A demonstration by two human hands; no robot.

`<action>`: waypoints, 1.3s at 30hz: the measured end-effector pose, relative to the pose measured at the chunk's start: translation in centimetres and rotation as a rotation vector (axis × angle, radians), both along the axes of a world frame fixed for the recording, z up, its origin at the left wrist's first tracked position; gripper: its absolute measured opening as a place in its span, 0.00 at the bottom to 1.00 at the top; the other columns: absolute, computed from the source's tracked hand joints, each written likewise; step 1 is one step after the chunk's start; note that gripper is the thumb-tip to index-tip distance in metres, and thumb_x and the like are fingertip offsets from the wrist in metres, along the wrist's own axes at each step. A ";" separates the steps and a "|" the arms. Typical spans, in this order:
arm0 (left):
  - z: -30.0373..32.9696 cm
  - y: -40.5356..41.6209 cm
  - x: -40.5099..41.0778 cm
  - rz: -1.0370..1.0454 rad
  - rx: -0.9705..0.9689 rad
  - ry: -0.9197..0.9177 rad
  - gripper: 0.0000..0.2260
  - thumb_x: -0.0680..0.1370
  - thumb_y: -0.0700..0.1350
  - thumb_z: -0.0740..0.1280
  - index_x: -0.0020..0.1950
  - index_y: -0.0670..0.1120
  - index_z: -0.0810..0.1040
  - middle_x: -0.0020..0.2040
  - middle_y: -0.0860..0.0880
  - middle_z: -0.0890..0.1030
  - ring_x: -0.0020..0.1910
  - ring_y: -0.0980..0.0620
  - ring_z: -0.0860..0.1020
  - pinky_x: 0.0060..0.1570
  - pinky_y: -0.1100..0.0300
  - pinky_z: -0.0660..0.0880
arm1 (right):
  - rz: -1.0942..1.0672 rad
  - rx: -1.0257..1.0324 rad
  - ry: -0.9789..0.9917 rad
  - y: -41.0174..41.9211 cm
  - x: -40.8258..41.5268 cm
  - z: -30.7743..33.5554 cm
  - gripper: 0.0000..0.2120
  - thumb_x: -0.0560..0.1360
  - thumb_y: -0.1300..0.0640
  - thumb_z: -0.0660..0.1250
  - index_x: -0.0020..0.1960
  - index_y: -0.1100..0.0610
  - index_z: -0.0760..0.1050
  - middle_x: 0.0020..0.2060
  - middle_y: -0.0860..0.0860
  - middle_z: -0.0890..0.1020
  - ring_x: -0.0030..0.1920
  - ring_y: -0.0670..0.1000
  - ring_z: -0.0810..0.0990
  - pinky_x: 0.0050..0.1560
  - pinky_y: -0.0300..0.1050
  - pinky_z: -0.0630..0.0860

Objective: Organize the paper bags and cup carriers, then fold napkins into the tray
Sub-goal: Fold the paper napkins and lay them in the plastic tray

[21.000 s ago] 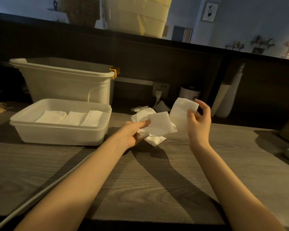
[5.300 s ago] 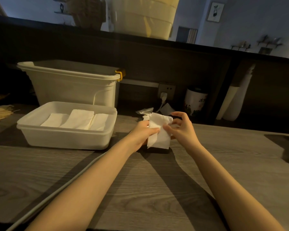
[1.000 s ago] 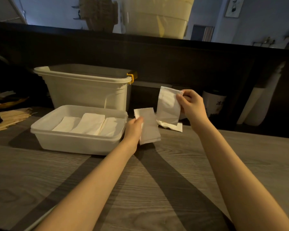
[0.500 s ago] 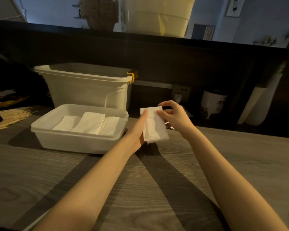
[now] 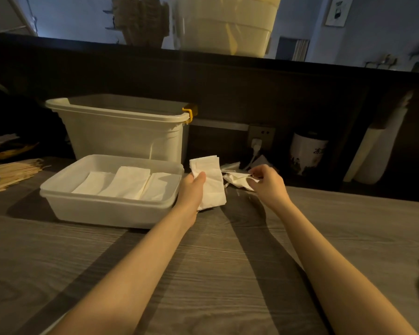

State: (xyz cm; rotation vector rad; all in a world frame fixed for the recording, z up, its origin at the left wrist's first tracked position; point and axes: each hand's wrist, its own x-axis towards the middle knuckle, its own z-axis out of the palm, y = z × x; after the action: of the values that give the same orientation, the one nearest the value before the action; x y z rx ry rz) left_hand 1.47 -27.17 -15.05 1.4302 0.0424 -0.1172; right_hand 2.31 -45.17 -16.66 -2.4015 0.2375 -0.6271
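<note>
My left hand (image 5: 192,189) grips a stack of folded white napkins (image 5: 211,180), held upright just right of the white tray (image 5: 107,209). Three folded napkins (image 5: 128,183) lie side by side in the tray. My right hand (image 5: 267,183) pinches the edge of a loose napkin (image 5: 237,180) from the small crumpled pile on the wooden counter, close behind the held stack.
A tall cream bin with a yellow latch (image 5: 126,131) stands behind the tray. Brown paper bags (image 5: 12,172) lie at the far left. A wall socket with a plug (image 5: 260,139), a white canister (image 5: 307,151) and a stack of cups (image 5: 377,153) line the dark back wall.
My right hand has let go of the stack in my left hand and moved right to the loose pile, where it pinches another napkin. The left hand holds the stack still.
</note>
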 end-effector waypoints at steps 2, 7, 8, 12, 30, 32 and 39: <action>0.0 0.0 0.1 0.005 -0.002 0.002 0.14 0.82 0.46 0.56 0.67 0.45 0.69 0.62 0.44 0.76 0.59 0.44 0.76 0.53 0.50 0.75 | 0.009 -0.093 0.057 0.0 0.6 -0.4 0.20 0.74 0.54 0.68 0.65 0.54 0.69 0.63 0.52 0.71 0.62 0.53 0.71 0.57 0.45 0.72; 0.0 -0.1 0.1 0.010 0.026 -0.004 0.14 0.82 0.46 0.56 0.66 0.45 0.69 0.62 0.45 0.75 0.60 0.44 0.75 0.57 0.48 0.75 | 0.043 -0.333 0.131 0.2 2.2 0.1 0.30 0.73 0.47 0.69 0.70 0.53 0.63 0.67 0.54 0.67 0.66 0.57 0.67 0.62 0.52 0.70; -0.1 -0.1 0.1 0.010 0.028 -0.003 0.14 0.82 0.46 0.56 0.66 0.44 0.70 0.62 0.45 0.75 0.59 0.44 0.75 0.57 0.48 0.75 | 0.046 -0.358 0.141 0.3 2.5 0.0 0.31 0.73 0.46 0.69 0.71 0.52 0.62 0.68 0.54 0.66 0.66 0.58 0.67 0.62 0.52 0.70; -0.1 -0.1 0.0 0.011 0.032 0.000 0.14 0.82 0.45 0.56 0.66 0.45 0.69 0.61 0.45 0.75 0.58 0.45 0.75 0.54 0.51 0.74 | 0.020 -0.371 0.173 0.8 4.1 -0.4 0.29 0.75 0.42 0.64 0.72 0.48 0.60 0.70 0.54 0.63 0.67 0.58 0.66 0.62 0.53 0.70; 0.0 0.0 0.0 -0.001 0.050 0.019 0.15 0.82 0.46 0.56 0.67 0.45 0.67 0.63 0.45 0.75 0.58 0.45 0.75 0.48 0.55 0.74 | -0.135 -0.345 0.166 2.0 5.4 0.0 0.14 0.78 0.53 0.58 0.59 0.54 0.77 0.54 0.55 0.79 0.54 0.57 0.77 0.47 0.48 0.73; -0.1 0.0 0.0 0.001 0.059 0.014 0.15 0.82 0.46 0.56 0.67 0.45 0.68 0.62 0.45 0.75 0.55 0.47 0.76 0.47 0.55 0.74 | -0.118 -0.332 0.164 1.7 4.2 0.5 0.14 0.78 0.53 0.58 0.57 0.54 0.78 0.51 0.55 0.80 0.51 0.57 0.78 0.43 0.45 0.71; -0.1 0.0 0.0 -0.012 0.103 -0.009 0.15 0.82 0.47 0.57 0.67 0.44 0.68 0.63 0.44 0.75 0.60 0.45 0.75 0.50 0.55 0.74 | -0.062 -0.267 0.044 0.6 -0.3 2.6 0.13 0.80 0.52 0.57 0.58 0.53 0.78 0.46 0.53 0.80 0.42 0.52 0.75 0.36 0.43 0.68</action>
State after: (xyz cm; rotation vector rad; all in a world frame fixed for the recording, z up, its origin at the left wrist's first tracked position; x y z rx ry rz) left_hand 1.44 -27.20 -15.12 1.5343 0.0326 -0.1194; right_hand 2.05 -44.55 -14.02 -2.6751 0.2620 -0.6713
